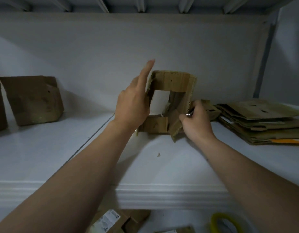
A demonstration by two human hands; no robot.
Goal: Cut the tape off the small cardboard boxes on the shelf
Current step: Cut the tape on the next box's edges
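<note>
Metal glints in the right hand, curled round what may be a small cutter at the lower right edge of the box; left hand flat against its left side. Shelf open in front, flattened cardboard just right.

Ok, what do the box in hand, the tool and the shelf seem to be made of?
Box: brown corrugated cardboard, matt and worn; flute holes dot its right edge. Tool pinched in the right hand: probably metal, from its small silvery glint; the rest is hidden. Shelf: smooth white board, faint sheen, perhaps painted or laminated; cannot tell which.
</note>
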